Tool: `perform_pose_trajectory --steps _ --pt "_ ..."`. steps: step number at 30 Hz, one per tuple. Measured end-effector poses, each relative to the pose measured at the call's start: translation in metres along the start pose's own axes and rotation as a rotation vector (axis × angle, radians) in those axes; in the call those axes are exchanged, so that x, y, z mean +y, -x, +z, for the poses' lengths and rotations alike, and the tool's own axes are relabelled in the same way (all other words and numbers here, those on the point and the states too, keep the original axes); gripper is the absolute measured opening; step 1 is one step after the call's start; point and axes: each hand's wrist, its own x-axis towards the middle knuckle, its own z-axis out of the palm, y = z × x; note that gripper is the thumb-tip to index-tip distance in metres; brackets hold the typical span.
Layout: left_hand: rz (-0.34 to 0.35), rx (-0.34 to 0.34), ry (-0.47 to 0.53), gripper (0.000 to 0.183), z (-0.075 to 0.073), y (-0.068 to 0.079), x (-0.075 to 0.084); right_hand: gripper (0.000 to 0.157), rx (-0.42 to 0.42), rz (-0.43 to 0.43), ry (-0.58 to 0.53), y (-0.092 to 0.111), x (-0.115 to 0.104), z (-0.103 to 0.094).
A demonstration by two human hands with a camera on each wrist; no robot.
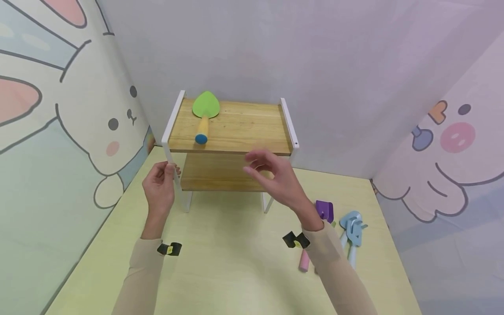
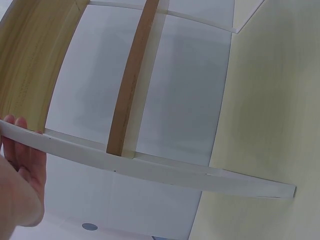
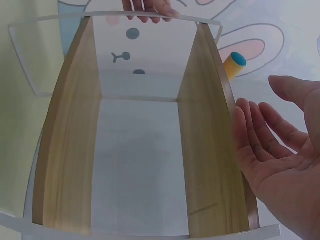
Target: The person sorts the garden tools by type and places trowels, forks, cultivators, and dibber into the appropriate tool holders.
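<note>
A two-tier wooden shelf [image 1: 252, 127] with white side frames stands on the table. My left hand [image 1: 159, 183] grips the white left front post [image 2: 165, 175] just below the top board, fingertips curled round it. My right hand [image 1: 275, 175] hovers before the front edge of the top board, thumb and fingers apart and loosely bent, holding nothing. In the right wrist view that hand [image 3: 285, 145] is beside the edge of a board. A hand trowel [image 1: 206, 107] with a green blade and yellow, blue-ended handle lies on the top board at the left.
Right of the shelf lie a purple shovel head [image 1: 324, 210], a pink handle [image 1: 304, 261] partly behind my right forearm, and light-blue garden tools [image 1: 355, 232]. The lower board [image 1: 220, 173] sits under the top one. Curtains with cartoon animals surround the table [image 1: 220, 271].
</note>
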Motion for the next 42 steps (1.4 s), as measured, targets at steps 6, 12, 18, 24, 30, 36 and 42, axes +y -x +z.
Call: perform_pose_trajectory --steps 6,12,18,24,30,36,42 --pt "-0.004 0.002 0.011 0.010 -0.001 0.000 -0.006 0.029 0.002 -0.017 0.007 0.012 0.009 -0.002" --pt "-0.002 -0.004 0.011 0.018 0.000 0.001 -0.005 0.031 0.012 -0.025 0.011 0.025 0.019 -0.004" --pt "0.004 -0.001 0.005 0.023 0.000 0.002 -0.005 0.033 0.019 -0.022 0.040 0.042 0.030 -0.006" --pt "-0.002 -0.001 0.028 0.015 0.000 0.002 -0.008 0.035 0.032 0.003 0.073 0.056 0.038 -0.007" --pt "-0.001 0.002 0.003 0.017 0.000 0.002 -0.008 0.031 0.044 0.072 0.069 0.065 0.027 -0.007" --pt "-0.011 -0.001 -0.005 0.020 -0.001 0.003 -0.006 0.030 0.041 0.109 0.084 0.077 0.025 -0.007" --pt "0.008 -0.005 0.002 0.021 -0.001 0.001 -0.005 0.031 0.043 0.120 0.109 0.088 0.036 -0.010"
